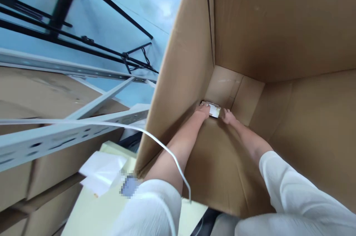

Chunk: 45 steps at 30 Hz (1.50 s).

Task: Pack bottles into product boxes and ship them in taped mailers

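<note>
Both my arms reach deep into a large open cardboard box (pixel 241 176). Near its bottom, a small flat box with a white face (pixel 214 110) lies between my hands. My left hand (pixel 204 109) is closed over the left end of this small box. At its right end is my right hand (pixel 229 116), fingers apart; whether they touch the small box I cannot tell. A white cable (pixel 155 140) hangs across in front of my left forearm.
On the left stands a grey metal rack (pixel 91 132) with cardboard cartons (pixel 52 165). White sheets (pixel 102 171) lie on a pale surface (pixel 83 210) beside the large box. Black metal frames (pixel 91 41) stand near the blue wall (pixel 130 2).
</note>
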Available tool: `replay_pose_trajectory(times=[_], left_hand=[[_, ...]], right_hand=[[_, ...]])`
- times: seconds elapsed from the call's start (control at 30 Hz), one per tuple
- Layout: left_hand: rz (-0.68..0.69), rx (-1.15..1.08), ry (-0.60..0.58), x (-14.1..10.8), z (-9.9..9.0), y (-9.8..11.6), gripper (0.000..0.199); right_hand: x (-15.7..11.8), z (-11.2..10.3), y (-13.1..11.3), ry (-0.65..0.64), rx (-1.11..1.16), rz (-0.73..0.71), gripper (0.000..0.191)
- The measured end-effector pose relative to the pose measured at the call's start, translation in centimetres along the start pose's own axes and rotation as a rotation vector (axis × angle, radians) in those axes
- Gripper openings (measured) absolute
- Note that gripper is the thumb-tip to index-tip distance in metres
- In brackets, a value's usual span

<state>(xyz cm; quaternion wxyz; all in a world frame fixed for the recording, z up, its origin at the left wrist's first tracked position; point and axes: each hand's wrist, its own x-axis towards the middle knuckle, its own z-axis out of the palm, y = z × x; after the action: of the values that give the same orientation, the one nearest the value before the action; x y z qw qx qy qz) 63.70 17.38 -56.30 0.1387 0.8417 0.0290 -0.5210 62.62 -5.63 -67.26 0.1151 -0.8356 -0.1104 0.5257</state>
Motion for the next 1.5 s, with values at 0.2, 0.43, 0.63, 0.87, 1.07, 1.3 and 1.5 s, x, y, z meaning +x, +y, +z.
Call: replay_pose_trajectory(times=[0.2, 0.43, 0.63, 0.87, 1.07, 1.3, 1.5], left_hand=[[0.091, -0.011, 0.145, -10.0, -5.6, 3.8, 0.048], [0.216, 0.017, 0.435, -24.4, -10.1, 7.2, 0.048], [0.307, 0.02, 0.644, -36.4, -9.7, 8.4, 0.05], [0.263, -0.098, 0.819, -45.9, -5.7, 8.9, 0.05], [0.106, -0.293, 0.973, -50.2, 0.7, 8.2, 0.049], [-0.203, -0.524, 1.102, -54.9, 9.9, 8.0, 0.05], [-0.437, -0.685, 1.217, -60.4, 20.0, 8.1, 0.05]], right_hand=[[-7.6, -7.5, -2.5, 0.161, 0.015, -0.021, 0.075], [-21.6, -15.3, -6.6, 0.426, 0.11, -0.203, 0.066], [-34.3, -17.6, -9.9, 0.602, 0.227, -0.371, 0.059], [-44.0, -18.2, -15.1, 0.546, 0.186, -0.616, 0.048], [-47.1, -17.4, -19.5, 0.378, -0.001, -0.877, 0.042], [-48.4, -13.6, -23.7, 0.192, -0.216, -1.189, 0.034], [-50.8, -6.2, -28.0, -0.01, -0.399, -1.292, 0.033]])
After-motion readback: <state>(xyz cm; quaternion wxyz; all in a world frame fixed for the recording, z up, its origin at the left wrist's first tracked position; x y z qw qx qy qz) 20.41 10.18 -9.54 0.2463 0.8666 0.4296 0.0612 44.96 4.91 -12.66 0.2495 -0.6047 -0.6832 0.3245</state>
